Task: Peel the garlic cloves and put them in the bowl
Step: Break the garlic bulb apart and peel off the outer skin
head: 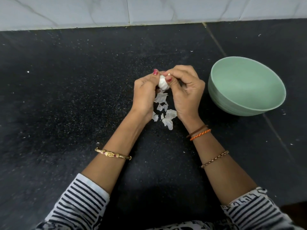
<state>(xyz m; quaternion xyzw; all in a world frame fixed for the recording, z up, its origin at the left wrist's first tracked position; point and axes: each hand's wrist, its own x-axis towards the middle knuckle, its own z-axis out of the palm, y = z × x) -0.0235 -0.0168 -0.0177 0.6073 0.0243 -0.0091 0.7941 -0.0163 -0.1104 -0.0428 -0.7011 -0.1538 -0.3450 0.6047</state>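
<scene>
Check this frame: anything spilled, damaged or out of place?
Only papery garlic skins lying loose on the black counter between the wrists, normal peeling litter. The green bowl stands upright with nothing visible inside.

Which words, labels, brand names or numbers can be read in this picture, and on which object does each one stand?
None can be read.
The green bowl carries no visible label or mark.
The garlic bulb, the black counter and the tiled wall carry no writing.
The striped sleeves show only patterns, not letters.
</scene>
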